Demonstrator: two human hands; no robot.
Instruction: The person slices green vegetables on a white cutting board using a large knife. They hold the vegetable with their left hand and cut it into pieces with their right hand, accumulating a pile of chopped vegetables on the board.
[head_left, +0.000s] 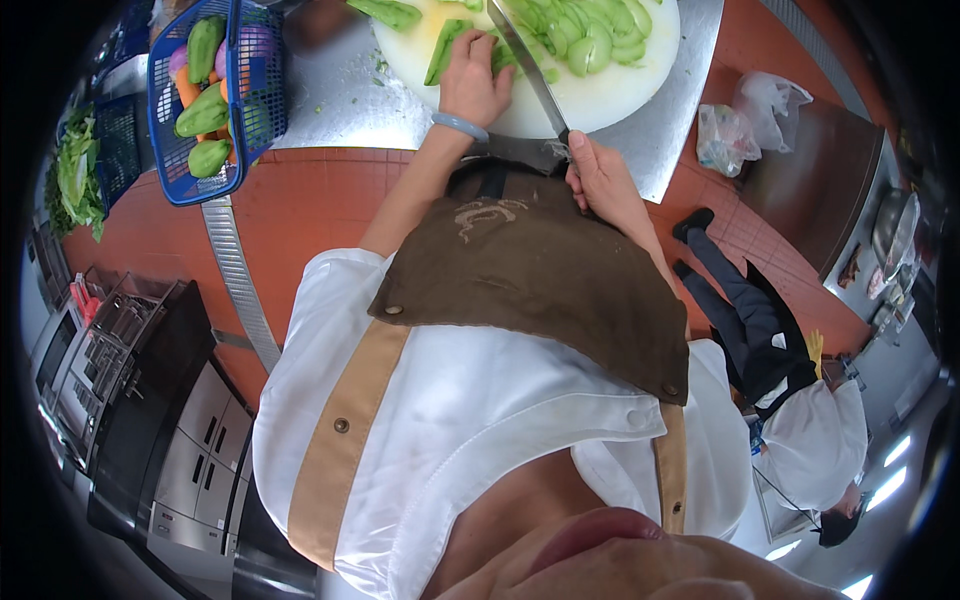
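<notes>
My right hand (600, 176) is closed round the handle of a kitchen knife (534, 73), its blade slanting up and left over a round white cutting board (622, 94). At the board's left part, my left hand (474, 84) rests with bent fingers on a piece of green vegetable (448, 52), with the blade just right of the fingers. Pale green slices (592, 49) lie overlapping to the right of the blade. Another green piece (386, 13) lies at the board's upper left edge. The blade's tip is cut off by the picture's top edge.
A blue plastic basket (156, 127) with green vegetables and carrots stands at the left of the metal table (352, 124). Leafy greens (77, 172) are farther left. Plastic bags (731, 135) lie to the right. A co-worker (780, 405) stands at the right, near another counter.
</notes>
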